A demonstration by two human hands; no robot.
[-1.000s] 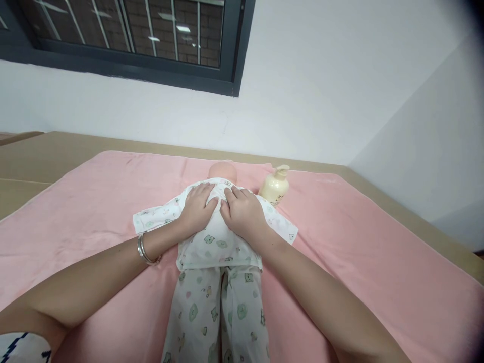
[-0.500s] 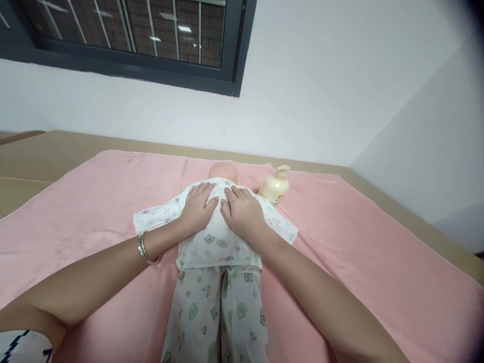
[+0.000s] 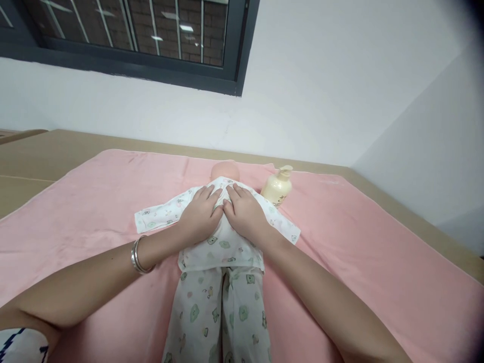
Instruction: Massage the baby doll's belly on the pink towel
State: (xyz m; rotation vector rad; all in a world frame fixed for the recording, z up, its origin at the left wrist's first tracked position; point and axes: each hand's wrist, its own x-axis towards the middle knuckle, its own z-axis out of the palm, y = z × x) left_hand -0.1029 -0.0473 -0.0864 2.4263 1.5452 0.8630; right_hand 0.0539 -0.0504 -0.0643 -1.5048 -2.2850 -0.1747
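A baby doll (image 3: 226, 170) lies stretched out with its head toward the wall. It wears a white long-sleeved top (image 3: 223, 257) and matching trousers (image 3: 242, 307), both printed with green and pink figures. My left hand (image 3: 201, 212) rests flat on the upper part of the top, fingers extended, a silver bangle on its wrist. Beside it my right hand (image 3: 245, 212) lies flat on the same cloth, fingers spread. The thumbs almost meet at the middle of the torso. The doll's face and hands are not visible.
A cream pump bottle (image 3: 277, 187) stands right of the doll's shoulder. Under everything spreads a pink sheet (image 3: 340, 242) on a tan surface (image 3: 75, 146). The white wall (image 3: 302, 101) and a dark-framed window (image 3: 242, 60) rise behind.
My left hand has slid slightly right, toward the middle of the doll's torso, bringing the thumbs closer together. My right hand has barely moved. The view has shifted a little.
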